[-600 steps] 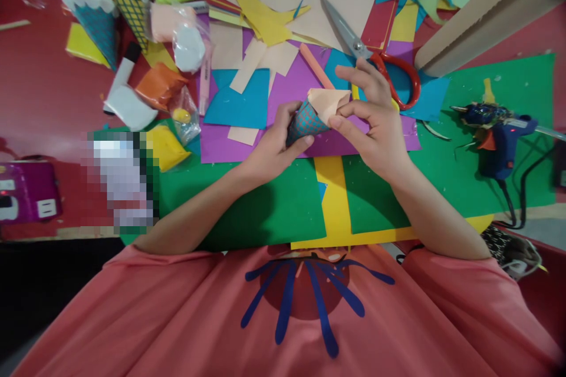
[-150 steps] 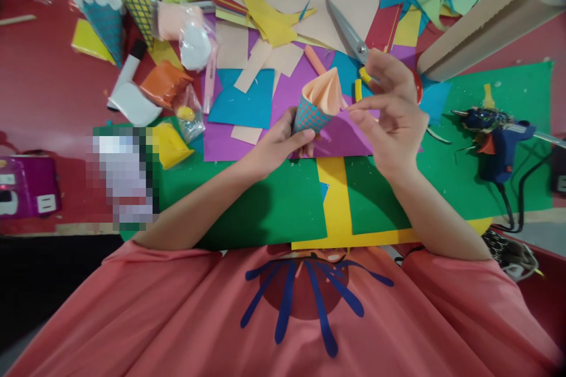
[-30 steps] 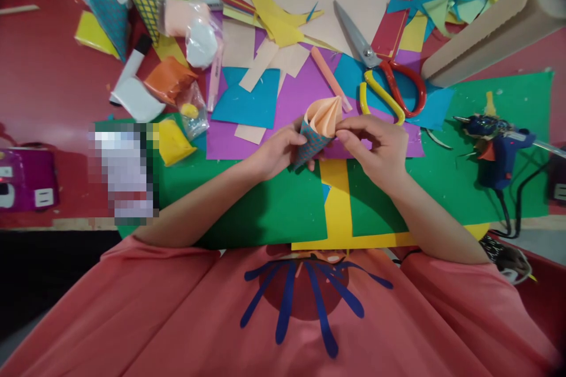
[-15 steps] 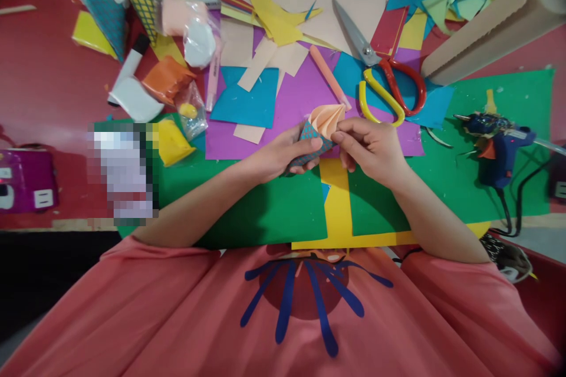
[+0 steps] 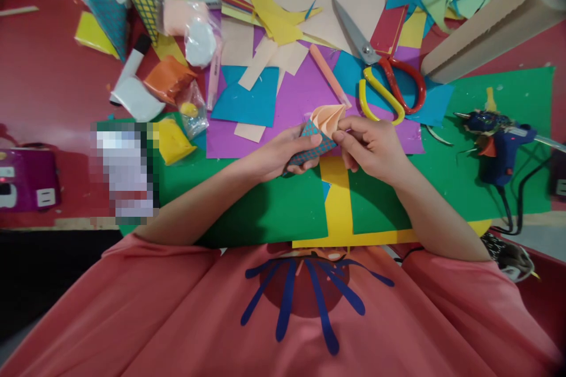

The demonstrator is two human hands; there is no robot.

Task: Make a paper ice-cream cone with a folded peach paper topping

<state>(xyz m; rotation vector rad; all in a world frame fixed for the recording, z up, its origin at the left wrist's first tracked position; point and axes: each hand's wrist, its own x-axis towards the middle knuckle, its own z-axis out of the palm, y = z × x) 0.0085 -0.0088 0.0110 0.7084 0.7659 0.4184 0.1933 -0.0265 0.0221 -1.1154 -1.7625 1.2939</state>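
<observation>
A small paper ice cream cone (image 5: pixel 312 142), teal with a dark grid and a peach pleated top, lies tilted between my hands over the table's middle. My left hand (image 5: pixel 283 153) wraps round the teal part, thumb across its front. With thumb and forefinger, my right hand (image 5: pixel 369 144) pinches the right edge of the peach top. Just beyond the hands are a peach-coloured marker (image 5: pixel 329 75) and scissors (image 5: pixel 375 65) with one red and one yellow handle.
Finished paper cones (image 5: pixel 106 17) and several clay packets (image 5: pixel 170 79) lie at the left. Blue and purple sheets (image 5: pixel 245 97) sit on green sheets (image 5: pixel 247 212). On the right are a blue glue gun (image 5: pixel 502 153) with its cord and a rolled beige sheet (image 5: pixel 490 29).
The teal cone has turned very slightly in my left hand. Both hands keep their hold, and the things on the table stay in place.
</observation>
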